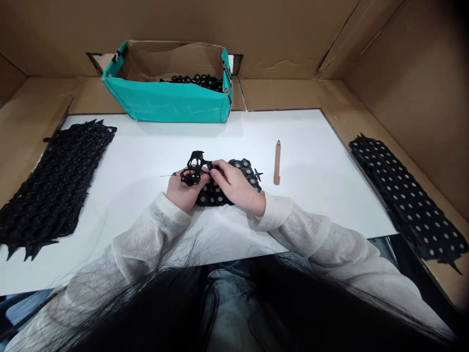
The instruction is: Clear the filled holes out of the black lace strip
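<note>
My left hand (184,192) is closed on a black openwork strip (195,167) with round holes, which bends up above the fingers. The fingers of my right hand (238,186) pinch the right end of the same strip, so the two hands nearly meet. Under and between them lies a black sheet (246,168) with rows of light grey discs, partly hidden by both hands. A small black star-shaped scrap (258,174) sticks out at the sheet's right edge. A thin dark line juts left from the strip; I cannot make out what it is.
A teal-sided cardboard box (176,101) with black scraps stands at the back. Black sheets with round hollows (62,176) are stacked at left, and black sheets with light dots (406,195) at right. A brown pointed tool (277,164) lies right of my hands. Cardboard walls enclose the white tabletop (311,195).
</note>
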Motion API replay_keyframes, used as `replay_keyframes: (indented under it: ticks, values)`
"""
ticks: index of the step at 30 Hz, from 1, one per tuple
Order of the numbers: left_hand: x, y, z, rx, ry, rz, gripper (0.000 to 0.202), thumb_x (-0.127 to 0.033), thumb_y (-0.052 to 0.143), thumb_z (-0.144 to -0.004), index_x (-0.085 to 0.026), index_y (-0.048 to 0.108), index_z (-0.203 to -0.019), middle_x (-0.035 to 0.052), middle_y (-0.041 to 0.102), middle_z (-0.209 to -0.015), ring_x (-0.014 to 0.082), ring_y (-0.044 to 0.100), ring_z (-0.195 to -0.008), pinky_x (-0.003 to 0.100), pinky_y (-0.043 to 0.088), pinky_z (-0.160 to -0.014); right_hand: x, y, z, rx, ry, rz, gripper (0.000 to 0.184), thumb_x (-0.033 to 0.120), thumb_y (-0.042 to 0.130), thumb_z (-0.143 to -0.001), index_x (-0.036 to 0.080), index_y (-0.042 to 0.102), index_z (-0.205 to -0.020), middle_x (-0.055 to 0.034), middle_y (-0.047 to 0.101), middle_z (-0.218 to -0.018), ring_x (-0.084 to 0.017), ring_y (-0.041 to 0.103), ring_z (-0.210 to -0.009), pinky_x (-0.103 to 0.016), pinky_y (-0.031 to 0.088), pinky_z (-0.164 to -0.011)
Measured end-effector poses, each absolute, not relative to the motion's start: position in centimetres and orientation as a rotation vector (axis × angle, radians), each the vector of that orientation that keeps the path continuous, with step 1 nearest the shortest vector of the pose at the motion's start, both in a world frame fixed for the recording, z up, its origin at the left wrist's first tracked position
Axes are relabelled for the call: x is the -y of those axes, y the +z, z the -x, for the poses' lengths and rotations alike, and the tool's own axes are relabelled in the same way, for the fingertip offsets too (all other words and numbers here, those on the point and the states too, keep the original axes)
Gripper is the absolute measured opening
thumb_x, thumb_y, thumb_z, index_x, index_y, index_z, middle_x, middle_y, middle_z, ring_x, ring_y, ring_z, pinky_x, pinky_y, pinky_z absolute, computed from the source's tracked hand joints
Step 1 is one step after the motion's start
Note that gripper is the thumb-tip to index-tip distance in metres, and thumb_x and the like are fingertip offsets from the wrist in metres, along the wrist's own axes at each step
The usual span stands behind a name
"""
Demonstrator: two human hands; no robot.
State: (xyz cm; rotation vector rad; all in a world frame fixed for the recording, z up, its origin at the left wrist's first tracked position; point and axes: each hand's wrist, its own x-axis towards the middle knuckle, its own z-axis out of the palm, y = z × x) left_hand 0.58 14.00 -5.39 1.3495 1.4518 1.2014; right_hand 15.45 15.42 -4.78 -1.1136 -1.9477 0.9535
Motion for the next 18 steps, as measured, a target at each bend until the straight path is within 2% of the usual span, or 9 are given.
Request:
replay_keyframes:
  ticks: [7, 11, 15, 18]
  values:
    - [-13.5, -5.8, -0.8, -1.294, 1.256, -1.200, 0.024, -0.032, 0.071, -0.065, -0.017, 0.066, -0.083, 0.0021, 0.068, -0.076, 0.0175, 0.064, -0.075, 0.032, 0.052, -0.079, -15.8, -5.5, -15.2, 1.870, 1.049, 1.116, 0.023, 0.026, 0.030, -0.092, 0.018, 0.052, -0.087, 0.0016, 0.051, -0.060, -0.012, 0.053, -0.060, -0.027, 0.042, -0.066]
    - [-13.6, -5.9, -0.8, -1.339, 1.300, -1.136, 0.022, -0.031, 0.071, -0.064, -0.016, 0.064, -0.079, 0.0016, 0.066, -0.073, 0.0172, 0.063, -0.075, 0.032, 0.051, -0.079, -17.0, -6.2, -15.0, 1.499, 1.150, 1.278, 0.025, 0.027, 0.028, -0.092, 0.018, 0.049, -0.082, 0.0007, 0.050, -0.062, -0.010, 0.048, -0.054, -0.025, 0.041, -0.056]
    - [-13.8, -5.8, -0.4, -1.442, 1.326, -1.152, 0.017, -0.032, 0.067, -0.067, -0.017, 0.061, -0.071, -0.0003, 0.062, -0.066, 0.0158, 0.060, -0.072, 0.030, 0.049, -0.078, -17.7, -6.1, -15.9, 1.104, 1.156, 1.369, 0.025, 0.031, 0.022, -0.092, 0.019, 0.044, -0.089, 0.0006, 0.046, -0.068, -0.007, 0.037, -0.046, -0.022, 0.033, -0.043]
    - [-14.0, -5.5, -0.1, -1.461, 1.350, -1.117, 0.020, -0.032, 0.068, -0.065, -0.017, 0.061, -0.077, -0.0008, 0.062, -0.070, 0.0155, 0.059, -0.074, 0.029, 0.048, -0.076, -16.2, -5.1, -16.2, 1.307, 1.066, 1.316, 0.026, 0.032, 0.024, -0.092, 0.019, 0.047, -0.090, 0.0003, 0.048, -0.067, -0.008, 0.040, -0.047, -0.023, 0.035, -0.046]
